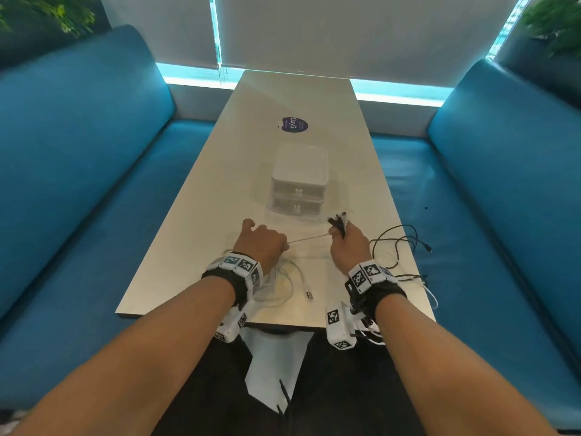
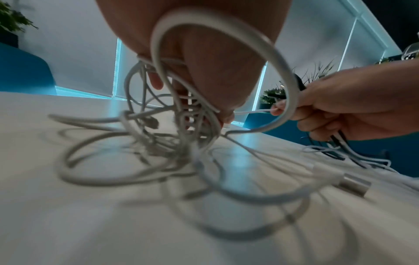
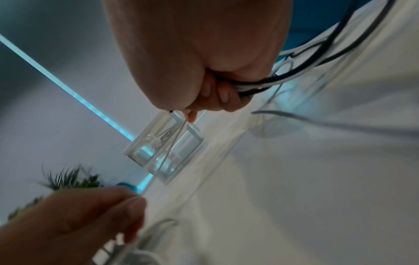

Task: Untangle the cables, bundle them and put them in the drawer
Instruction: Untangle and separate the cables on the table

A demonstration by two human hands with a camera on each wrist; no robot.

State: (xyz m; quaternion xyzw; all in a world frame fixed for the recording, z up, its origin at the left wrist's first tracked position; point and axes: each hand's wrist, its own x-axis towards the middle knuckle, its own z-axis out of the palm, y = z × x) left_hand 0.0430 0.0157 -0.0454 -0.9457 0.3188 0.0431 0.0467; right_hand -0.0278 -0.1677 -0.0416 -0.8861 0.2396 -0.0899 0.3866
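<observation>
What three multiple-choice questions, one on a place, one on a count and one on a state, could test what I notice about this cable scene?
1. Where does the drawer unit stand?
A. on the table, beyond both hands
B. on the blue bench
C. on the person's lap

2. How many drawers does it show?
A. one
B. two
C. four

3. How is the thin white cable between the left hand and the right hand?
A. slack on the table
B. coiled inside a drawer
C. stretched straight

Answers: 1 A, it sits mid-table past the hands; 2 B, two stacked fronts, each with a knob; 3 C, it runs as a straight line from hand to hand.
</observation>
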